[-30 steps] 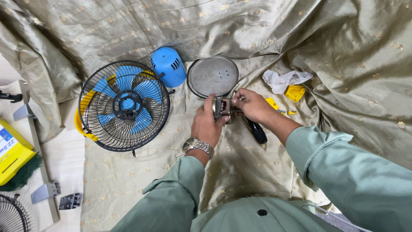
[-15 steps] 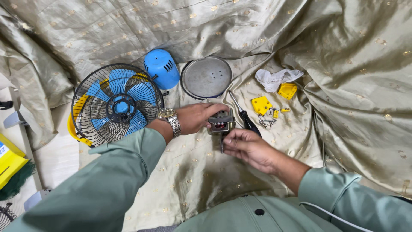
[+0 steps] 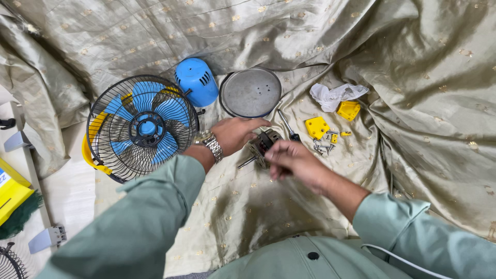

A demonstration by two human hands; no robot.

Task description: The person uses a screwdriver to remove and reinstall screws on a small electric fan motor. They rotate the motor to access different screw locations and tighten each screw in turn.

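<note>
On the olive cloth [image 3: 248, 206], centre: both hands grip the small fan motor [image 3: 262, 146], left hand [image 3: 235, 133] now reaching across, right hand [image 3: 292, 159] shifted nearer; repositioning, motor unreleased.

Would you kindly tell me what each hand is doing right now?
Left hand: closed on the small fan motor.
Right hand: closed on the same motor.

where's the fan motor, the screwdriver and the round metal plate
fan motor [image 3: 262, 146], head view, on its metal body between the hands
screwdriver [image 3: 285, 124], head view, on its shaft
round metal plate [image 3: 251, 93], head view, on its flat face
</note>
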